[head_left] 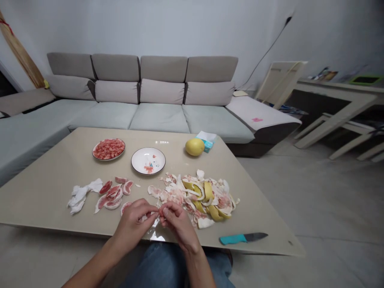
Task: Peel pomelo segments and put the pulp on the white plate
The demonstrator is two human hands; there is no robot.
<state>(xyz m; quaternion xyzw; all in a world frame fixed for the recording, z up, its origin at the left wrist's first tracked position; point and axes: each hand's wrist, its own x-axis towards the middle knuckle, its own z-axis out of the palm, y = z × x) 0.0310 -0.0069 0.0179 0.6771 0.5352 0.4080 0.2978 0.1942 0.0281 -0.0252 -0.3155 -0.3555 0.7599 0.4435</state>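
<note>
Fingertips of my left hand and my right hand meet over the table's front edge, both pinched on a small pink piece of pomelo flesh, mostly hidden by the fingers. Left of them lie several pomelo segments with white membrane. Just beyond my right hand spreads a heap of pomelo peel, yellow rind mixed with white pith and pinkish membrane. Farther back, a white plate holds a few small pink bits. Another plate at the back left is piled with peeled pomelo flesh.
A knife with a turquoise handle lies near the right front edge, blade pointing right. One whole yellow pomelo stands by a blue tissue pack. Crumpled white tissue lies at left. Behind the table runs a grey sofa.
</note>
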